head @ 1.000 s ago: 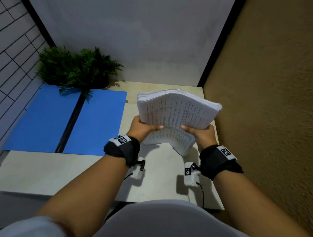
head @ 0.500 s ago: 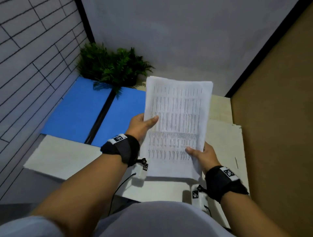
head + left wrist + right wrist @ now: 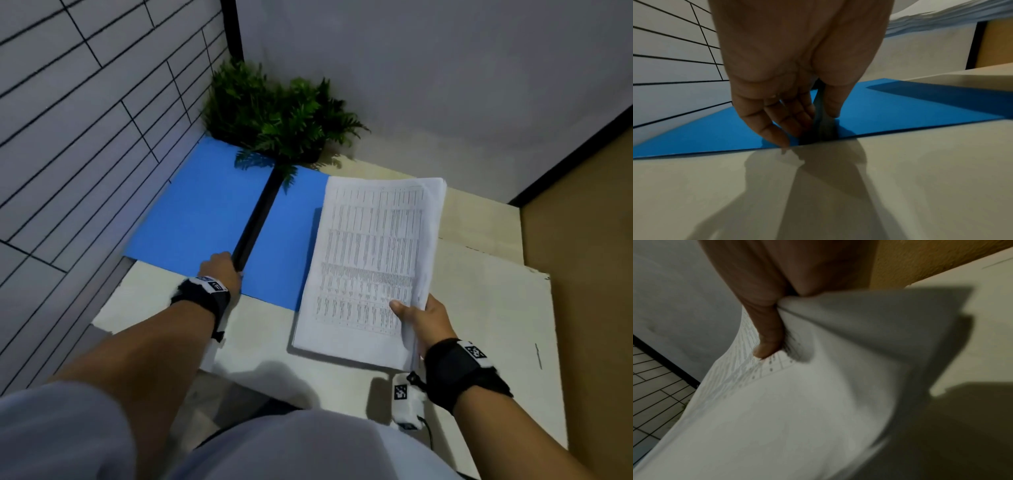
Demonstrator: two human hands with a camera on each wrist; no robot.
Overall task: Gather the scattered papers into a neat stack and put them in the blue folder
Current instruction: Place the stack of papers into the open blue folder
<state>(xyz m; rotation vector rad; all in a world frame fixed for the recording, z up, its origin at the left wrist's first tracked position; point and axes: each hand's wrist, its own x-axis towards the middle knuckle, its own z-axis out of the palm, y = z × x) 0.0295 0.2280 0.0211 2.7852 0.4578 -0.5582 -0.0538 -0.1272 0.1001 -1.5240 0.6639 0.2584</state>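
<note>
The blue folder (image 3: 198, 219) lies open on the table's left side, its black spine (image 3: 255, 219) between the two halves. My left hand (image 3: 226, 270) is at the near end of the spine. In the left wrist view the left hand (image 3: 812, 128) pinches the spine (image 3: 821, 120) between thumb and fingers. The paper stack (image 3: 370, 260) hangs above the table and overlaps the folder's right edge. My right hand (image 3: 416, 315) grips it alone at its near right corner. The thumb (image 3: 766, 344) presses on the printed top sheet of the stack (image 3: 777, 410); the fingers underneath are hidden.
A potted fern (image 3: 274, 116) stands in the back corner, its fronds over the folder's far edge. A tiled wall (image 3: 85, 137) runs close along the left and an ochre wall (image 3: 582, 240) along the right. The cream table (image 3: 486, 308) shows bare to the right of the stack.
My left hand has let go of the stack and moved left to the folder's spine. The right hand now holds the stack alone, flatter and nearer the folder.
</note>
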